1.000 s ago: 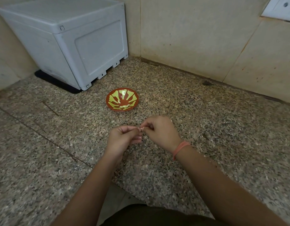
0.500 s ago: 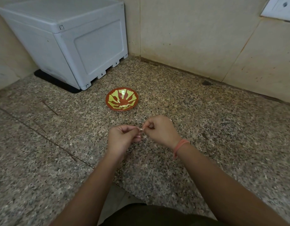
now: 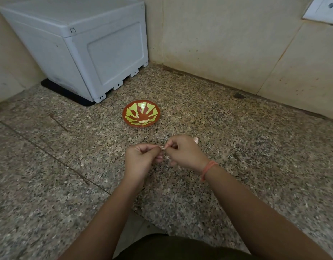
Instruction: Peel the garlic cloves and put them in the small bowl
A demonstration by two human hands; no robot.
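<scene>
Both hands meet low over the speckled countertop (image 3: 236, 147), near the middle of the scene. The left hand (image 3: 143, 158) is curled, thumb and fingers pinching a tiny pale garlic clove (image 3: 162, 147) at its tips. The right hand (image 3: 184, 152) comes in from the right, fingertips nipping the same clove where the skin would lift; how much skin is on it is too small to tell. The small bowl (image 3: 131, 112), red with yellow-green streaks, sits just beyond the hands, slightly left, with a few pale bits (image 3: 143, 121) in its near side that look like peeled cloves. A pinkish piece (image 3: 196, 140) lies on the counter just past the right knuckles, clove or skin, hard to say. A grey box (image 3: 83, 44) stands in the far-left corner. The risk, as I read it, is that the clove is small and slick, so a hard pull could shoot it from the pinch, and on this mottled stone it would be easy to lose. Torn skin could also cling to the clove and ride into the bowl.
</scene>
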